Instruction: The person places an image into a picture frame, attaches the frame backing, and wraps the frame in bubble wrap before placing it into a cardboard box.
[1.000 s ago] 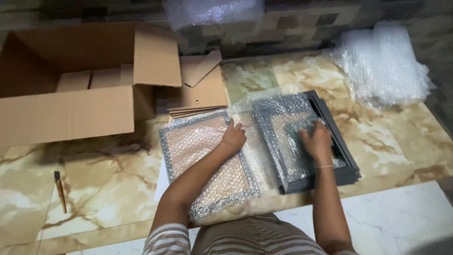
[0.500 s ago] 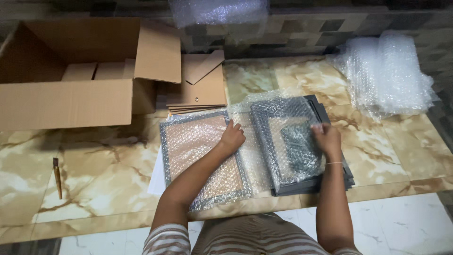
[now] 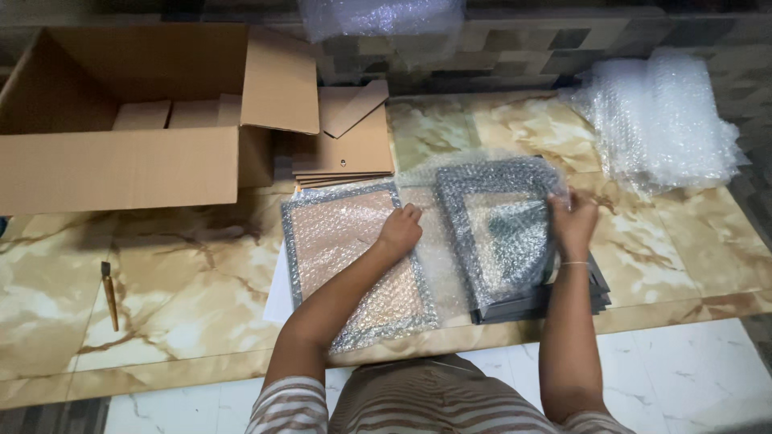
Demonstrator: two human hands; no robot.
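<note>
— What is hard to make out here?

— The dark rectangular frame [image 3: 537, 301] under the right hand [image 3: 572, 225] is mostly hidden by a clear bubble-wrap sheet [image 3: 498, 233]; only its near edge shows. That hand pinches the sheet's right side, lifted off the frame. The person's lap cuts off at the bottom.

— And the left hand [image 3: 400, 231]?

— Fingers curled, pressed on the right edge of a bubble-wrapped frame with a pale pink centre [image 3: 354, 265], just beside the other frame.

— The floor?

— Beige marbled tile floor [image 3: 177, 281]. An open brown cardboard box [image 3: 121, 169] stands at the far left, flat cardboard pieces [image 3: 350, 149] beside it, a heap of bubble wrap [image 3: 663, 120] at the far right, and a small brown-handled tool [image 3: 109, 293] near the left edge.
</note>
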